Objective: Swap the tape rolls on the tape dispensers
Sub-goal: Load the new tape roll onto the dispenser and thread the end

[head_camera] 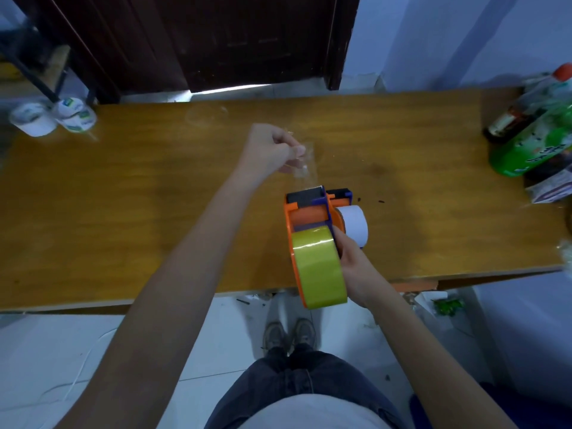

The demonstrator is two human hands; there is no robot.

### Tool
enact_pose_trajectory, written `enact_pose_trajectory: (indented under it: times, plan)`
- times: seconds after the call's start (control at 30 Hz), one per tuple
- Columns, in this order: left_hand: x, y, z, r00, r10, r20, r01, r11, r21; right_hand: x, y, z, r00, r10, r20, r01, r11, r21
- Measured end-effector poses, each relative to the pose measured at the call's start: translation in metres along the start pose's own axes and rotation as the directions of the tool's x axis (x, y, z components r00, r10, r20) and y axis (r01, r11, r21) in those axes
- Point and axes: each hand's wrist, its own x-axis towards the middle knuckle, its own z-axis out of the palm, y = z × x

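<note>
Tape strip (301, 173) pinched in left hand (272, 153) fingers — right hand (356, 267) grips orange dispenser (309, 212) beside yellow roll (318, 267).

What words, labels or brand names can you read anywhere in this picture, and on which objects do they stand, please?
None can be read for certain.
Green bottle: white characters on the label, too blurred to read.
Two white rolls at the table's far left corner: green-and-blue printing, too small to read.
Packet by the bottle: print blurred.
Yellow tape roll, white tape roll: no text visible.
</note>
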Motion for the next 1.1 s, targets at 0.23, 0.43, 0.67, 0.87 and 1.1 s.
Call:
enact_pose_trajectory:
  times: [0.23,0.43,0.67,0.87,1.1]
  plan:
    - [0.001,-0.019,-0.007,0.948,-0.288,0.136,0.315,0.912,-0.263,0.002,-0.014,0.000,0.992,0.064,0.107,-0.077,0.989,0.130]
    - [-0.023,-0.055,0.015,0.754,-0.497,0.428,0.650,0.658,-0.381,0.017,-0.020,0.001,0.988,0.122,0.092,-0.136,0.975,0.176]
    - [-0.044,-0.068,0.035,0.792,-0.487,0.368,0.586,0.438,-0.682,0.022,-0.015,0.016,0.979,0.185,0.082,-0.202,0.922,0.329]
    - [-0.049,-0.077,0.030,0.763,-0.548,0.342,0.609,0.434,-0.663,0.027,-0.008,0.019,0.976,0.198,0.094,-0.218,0.907,0.360]
    - [-0.067,-0.098,0.035,0.882,-0.379,0.281,0.429,0.396,-0.812,0.046,-0.003,0.019,0.935,0.345,-0.082,-0.290,0.877,0.384]
